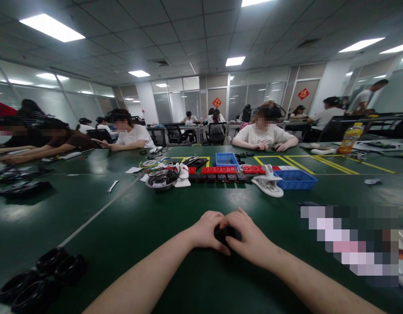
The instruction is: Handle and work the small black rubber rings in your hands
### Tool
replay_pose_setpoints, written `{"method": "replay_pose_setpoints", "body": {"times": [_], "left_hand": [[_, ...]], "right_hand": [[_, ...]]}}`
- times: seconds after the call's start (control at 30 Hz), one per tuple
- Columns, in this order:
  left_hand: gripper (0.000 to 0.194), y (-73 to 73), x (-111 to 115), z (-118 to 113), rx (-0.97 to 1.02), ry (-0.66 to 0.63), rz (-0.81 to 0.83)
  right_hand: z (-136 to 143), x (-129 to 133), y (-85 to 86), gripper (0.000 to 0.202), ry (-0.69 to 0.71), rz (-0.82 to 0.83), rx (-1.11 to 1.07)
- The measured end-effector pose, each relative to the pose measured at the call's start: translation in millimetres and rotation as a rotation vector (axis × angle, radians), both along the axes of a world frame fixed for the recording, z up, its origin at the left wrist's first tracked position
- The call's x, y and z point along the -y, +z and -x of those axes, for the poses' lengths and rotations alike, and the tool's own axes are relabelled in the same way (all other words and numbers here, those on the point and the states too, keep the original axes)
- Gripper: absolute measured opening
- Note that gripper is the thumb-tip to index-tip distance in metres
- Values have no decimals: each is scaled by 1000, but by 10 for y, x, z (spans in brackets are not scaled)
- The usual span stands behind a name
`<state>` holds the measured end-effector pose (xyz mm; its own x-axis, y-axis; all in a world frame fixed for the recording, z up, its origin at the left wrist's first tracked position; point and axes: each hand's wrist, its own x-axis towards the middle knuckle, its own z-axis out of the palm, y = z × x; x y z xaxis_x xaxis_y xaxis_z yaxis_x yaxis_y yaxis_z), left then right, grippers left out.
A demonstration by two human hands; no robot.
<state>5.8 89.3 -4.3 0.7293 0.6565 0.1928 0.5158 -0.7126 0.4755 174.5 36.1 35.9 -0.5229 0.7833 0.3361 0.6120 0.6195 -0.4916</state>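
Both of my hands meet low over the green table, near the middle of the head view. Between them sits a small dark object [232,232], black and mostly hidden, so its kind does not show. My left hand [204,230] curls around its left side, thumb pointing toward me. From the other side, my right hand [249,231] closes over it with bent fingers and thumb. The fingertips of the two hands come together at the top.
Beyond my hands lie red socket strips [220,170], a white clip [269,181], blue bins [295,179] and a bowl of cables [162,179]. Several black rings [41,279] are lower left, a wrench [113,186] farther off. A co-worker [265,131] sits opposite.
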Motion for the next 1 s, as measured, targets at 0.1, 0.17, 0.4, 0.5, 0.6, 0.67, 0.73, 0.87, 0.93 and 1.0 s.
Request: {"method": "replay_pose_setpoints", "body": {"times": [0.1, 0.17, 0.4, 0.5, 0.6, 0.67, 0.73, 0.87, 0.93, 1.0], "left_hand": [[75, 28, 87, -70, 2, 81, -39], [81, 16, 145, -132, -8, 137, -114], [46, -58, 202, -205, -135, 263, -206], [36, -62, 172, -196, -162, 216, -181], [36, -67, 147, -200, -146, 188, -205], [36, -65, 139, -201, -132, 179, -219], [36, -54, 135, -195, -117, 169, -224], [37, -11, 122, -158, -67, 123, -167], [37, 5, 103, -132, -37, 72, -116], [32, 5, 75, -105, -19, 29, -68]], "right_hand": [[19, -4, -18, 7, -129, -81, -23], [39, -8, -66, 12, -188, -121, 12], [84, -42, -303, 20, -316, -82, 179], [87, -48, -330, 20, -328, -92, 197], [94, -44, -319, 20, -340, -103, 208], [98, -42, -301, 19, -347, -86, 211], [96, -46, -271, 18, -337, -57, 208], [54, -59, -171, 13, -251, -46, 182], [26, -58, -122, 10, -166, -48, 148], [7, -51, -106, 16, -52, -40, 89]]}}
